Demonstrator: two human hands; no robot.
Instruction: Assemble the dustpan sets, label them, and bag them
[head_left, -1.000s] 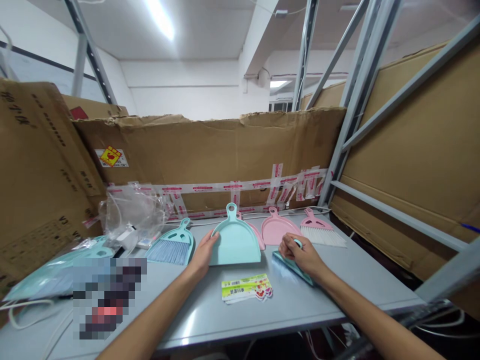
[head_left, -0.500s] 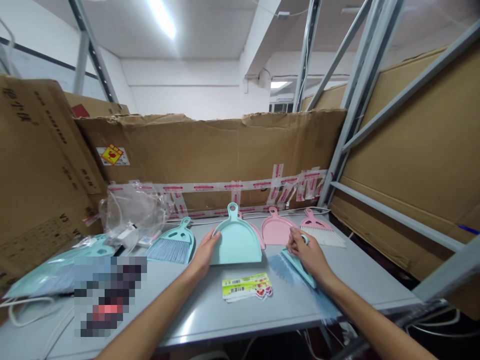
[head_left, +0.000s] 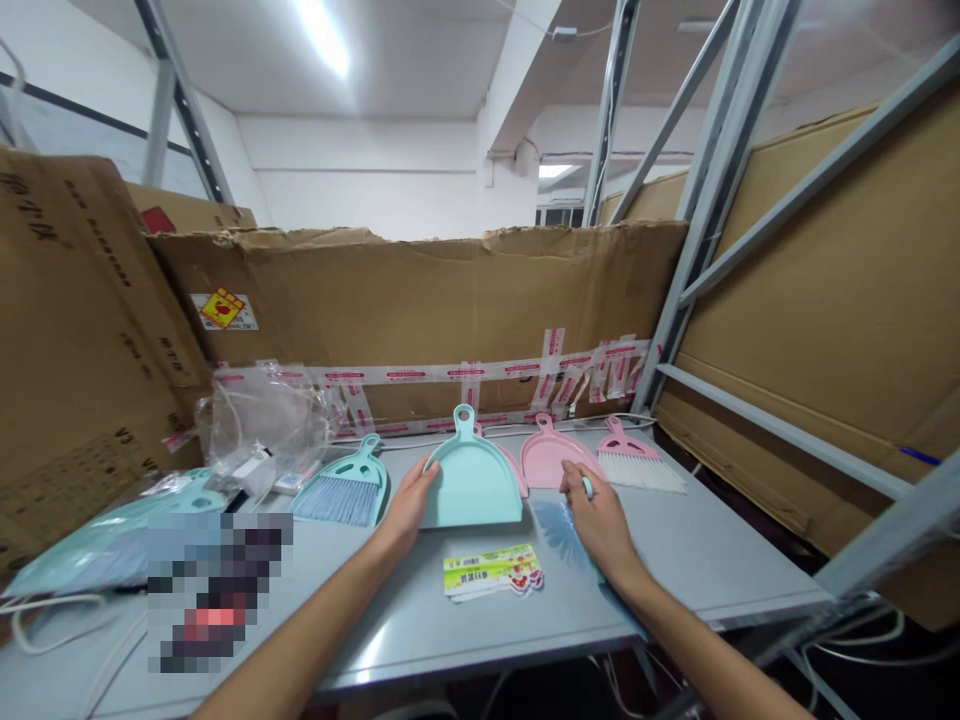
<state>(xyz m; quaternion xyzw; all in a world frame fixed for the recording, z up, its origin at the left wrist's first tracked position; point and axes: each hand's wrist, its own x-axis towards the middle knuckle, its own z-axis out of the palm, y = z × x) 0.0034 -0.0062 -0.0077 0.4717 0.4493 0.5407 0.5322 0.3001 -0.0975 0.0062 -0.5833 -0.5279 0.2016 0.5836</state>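
Note:
My left hand grips the left side of a mint dustpan, its handle pointing away from me. In my right hand is a mint brush with blue bristles; the fingers wrap its handle, and my hand and wrist hide most of its body. The bristles are fanned out, just right of the dustpan. On the table between my arms lies a small stack of green and white printed cards. Behind my right hand lies a pink dustpan.
A pink brush with white bristles lies at the back right. Left of centre is a mint dustpan with a brush. Bagged mint items, clear plastic and cables lie farther left. Cardboard walls the back; metal posts stand right.
My right hand has moved slightly left with the brush and turned it, so that its mint body is now mostly hidden. My left hand and the dustpan have stayed nearly still.

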